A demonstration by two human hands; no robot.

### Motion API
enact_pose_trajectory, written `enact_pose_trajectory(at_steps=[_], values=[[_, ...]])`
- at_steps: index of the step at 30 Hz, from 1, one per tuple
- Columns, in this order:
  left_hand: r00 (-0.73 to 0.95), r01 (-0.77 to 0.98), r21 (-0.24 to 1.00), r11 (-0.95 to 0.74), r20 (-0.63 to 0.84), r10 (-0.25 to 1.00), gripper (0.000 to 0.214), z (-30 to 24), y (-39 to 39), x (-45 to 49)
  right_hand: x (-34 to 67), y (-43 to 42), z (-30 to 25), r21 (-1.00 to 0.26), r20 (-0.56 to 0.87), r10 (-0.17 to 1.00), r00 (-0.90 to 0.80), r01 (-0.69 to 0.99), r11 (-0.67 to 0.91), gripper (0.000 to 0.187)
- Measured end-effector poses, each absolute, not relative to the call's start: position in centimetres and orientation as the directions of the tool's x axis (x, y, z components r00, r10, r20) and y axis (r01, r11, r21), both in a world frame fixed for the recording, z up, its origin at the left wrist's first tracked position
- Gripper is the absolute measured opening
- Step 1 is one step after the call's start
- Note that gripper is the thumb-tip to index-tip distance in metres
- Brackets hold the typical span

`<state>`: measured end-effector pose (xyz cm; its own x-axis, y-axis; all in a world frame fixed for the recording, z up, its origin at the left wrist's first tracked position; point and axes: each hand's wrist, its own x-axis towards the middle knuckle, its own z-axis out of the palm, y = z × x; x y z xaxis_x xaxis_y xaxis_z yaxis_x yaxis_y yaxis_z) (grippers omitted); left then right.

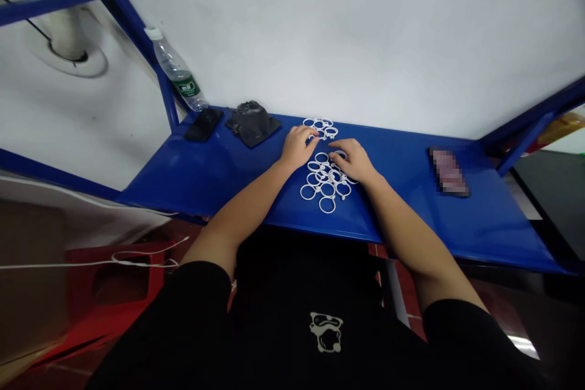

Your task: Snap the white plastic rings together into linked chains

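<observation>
Closest to the camera is a black shirt (292, 286) with a pale print (326, 332) on its front. Beyond it, both forearms reach over a blue surface (406, 164), where white rings lie in two groups: a larger pile (329, 175), partly overlapping, on the near side, and a smaller cluster (319, 125) toward the wall.

At the near edge of the cluster, the left hand (298, 146) curls, thumb and forefinger a little apart; whether its fingers hold a ring, I cannot tell. Over the far right part of the pile, the right hand (355, 160) bends down, thumb and forefinger likewise apart, the other fingers hidden; a grip cannot be made out there either.

Judging by the layout, the handling of the rings is partway along: the smaller cluster sits separate, while most rings remain in the near pile. Which group has been dealt with is unclear.

Off to the left stand a clear bottle (176, 70) and a dark crumpled bag (252, 123).
</observation>
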<state>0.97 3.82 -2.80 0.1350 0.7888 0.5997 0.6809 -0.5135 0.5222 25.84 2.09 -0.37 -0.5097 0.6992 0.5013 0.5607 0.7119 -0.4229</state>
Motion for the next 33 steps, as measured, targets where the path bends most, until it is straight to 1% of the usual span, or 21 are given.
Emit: enact_pose_trajectory(at_steps=[2,4,7,9,13,16,19,21,24,27,28,31,33], values=[[0.073,0.753,0.531,-0.388,0.518,0.852,0.024,-3.5,4.6,0.4,25.5,2.0,-0.5,-0.451,0.429,0.697,-0.574,0.533,0.716,0.032],[0.03,0.793,0.535,-0.292,0.444,0.895,0.036,-4.1,5.1,0.0,25.2,1.8,-0.6,-0.471,0.379,0.681,-0.627,0.503,0.725,0.032],[0.045,0.814,0.522,-0.257,0.384,0.922,0.04,-4.6,5.5,-0.1,25.0,1.6,-0.4,-0.486,0.356,0.658,-0.664,0.47,0.737,0.028],[0.057,0.82,0.516,-0.247,0.356,0.933,0.035,-4.4,5.4,0.0,25.0,1.5,-0.2,-0.492,0.35,0.654,-0.671,0.462,0.737,0.027],[0.03,0.833,0.517,-0.197,0.314,0.949,0.014,-3.4,4.8,0.3,25.2,1.6,-0.3,-0.49,0.357,0.69,-0.63,0.503,0.712,0.028],[0.0,0.827,0.534,-0.175,0.312,0.95,0.006,-2.7,4.4,0.3,25.3,1.8,-0.6,-0.482,0.374,0.707,-0.601,0.525,0.701,0.027],[-0.016,0.806,0.558,-0.198,0.355,0.935,0.01,-2.1,4.2,0.3,25.4,1.9,-0.8,-0.471,0.396,0.709,-0.584,0.533,0.703,0.026],[-0.002,0.791,0.559,-0.249,0.41,0.912,0.011,-1.6,3.8,0.4,25.5,1.9,-0.8,-0.464,0.423,0.711,-0.561,0.54,0.702,0.026],[0.078,0.761,0.532,-0.37,0.491,0.868,0.01,-0.9,2.8,0.9,25.5,1.8,-0.7,-0.451,0.493,0.717,-0.493,0.559,0.696,0.029],[0.185,0.725,0.496,-0.478,0.528,0.829,0.01,-0.5,1.7,1.8,25.6,1.6,-0.5,-0.438,0.575,0.702,-0.421,0.566,0.698,0.03],[0.2,0.714,0.495,-0.495,0.533,0.822,0.014,-0.4,1.4,2.1,25.6,1.5,-0.5,-0.435,0.6,0.692,-0.402,0.562,0.703,0.029],[0.227,0.679,0.514,-0.524,0.532,0.816,0.048,-0.4,1.1,2.6,25.6,1.3,-0.3,-0.424,0.652,0.663,-0.368,0.548,0.721,0.027],[0.25,0.659,0.519,-0.545,0.533,0.809,0.062,-0.5,1.1,2.6,25.5,1.1,-0.2,-0.417,0.665,0.654,-0.36,0.547,0.725,0.027]])
